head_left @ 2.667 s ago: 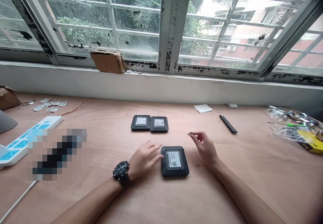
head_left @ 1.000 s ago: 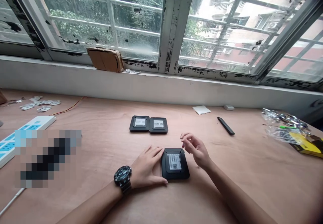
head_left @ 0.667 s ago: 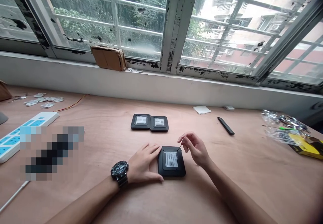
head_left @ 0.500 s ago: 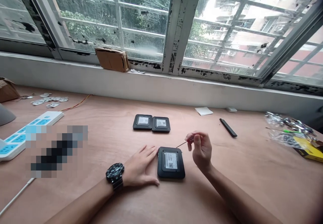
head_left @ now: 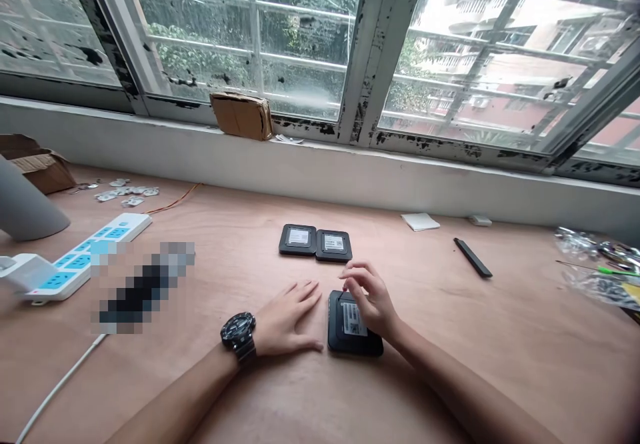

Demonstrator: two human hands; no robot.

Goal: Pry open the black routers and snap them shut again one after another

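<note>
A black square device (head_left: 356, 345) with a white label lies flat on the table in front of me. My left hand (head_left: 287, 322) rests palm down just left of it, fingers spread, with a narrow gap to its edge. My right hand (head_left: 373, 302) is above the device's right side, thumb and fingers pinched on a slim screwdriver (head_left: 342, 294). The screwdriver's tip points down at the device's upper left corner. My fingers hide most of the tool, and the hand covers the device's upper right part. Two similar black devices (head_left: 298, 240) lie side by side farther back.
To the left are a white power strip (head_left: 75, 291), a grey rounded object (head_left: 30, 204) and a blurred-out dark item (head_left: 145, 291). On the right lie a black strip (head_left: 473, 257), a white paper pad (head_left: 420, 222) and plastic bags (head_left: 595, 284). A cardboard box (head_left: 243, 117) stands on the sill.
My right hand has moved left over the device, bringing the screwdriver from its upper right edge to its upper left corner. The view has turned slightly left. My left hand remains flat.
</note>
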